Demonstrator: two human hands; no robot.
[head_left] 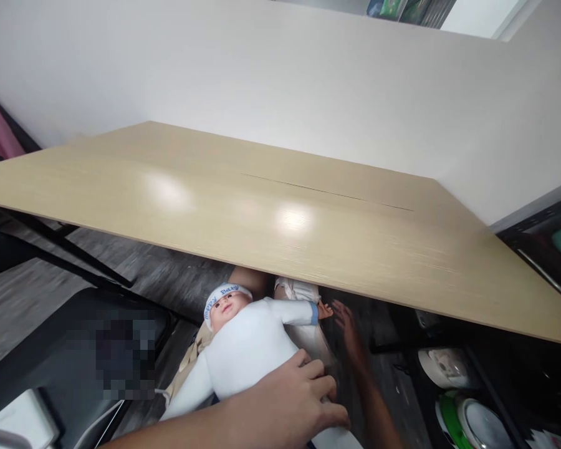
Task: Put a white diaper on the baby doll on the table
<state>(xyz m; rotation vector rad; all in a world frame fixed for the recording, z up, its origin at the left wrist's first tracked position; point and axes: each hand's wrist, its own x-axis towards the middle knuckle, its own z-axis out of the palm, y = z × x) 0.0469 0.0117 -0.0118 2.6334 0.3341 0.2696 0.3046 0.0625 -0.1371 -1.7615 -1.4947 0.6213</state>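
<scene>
A baby doll [247,349] in a white suit and a white-and-blue cap lies face up just below the near edge of a light wooden table [280,212]. My left hand [299,399] comes in from the lower left and lies on the doll's belly, fingers curled around its body. In the shadow to the right, my right hand [348,330] has its fingers stretched out beside the doll's small hand [325,310] and holds nothing. A white bundle of cloth [297,290] shows behind the doll's arm, partly hidden by the table edge.
A skin-coloured limb [247,279] shows under the table behind the doll's head. A black seat [51,349] stands at left, with a white object [23,418] at the bottom left. Dark shelves at right hold white and green round containers [467,421]. A white wall rises behind the table.
</scene>
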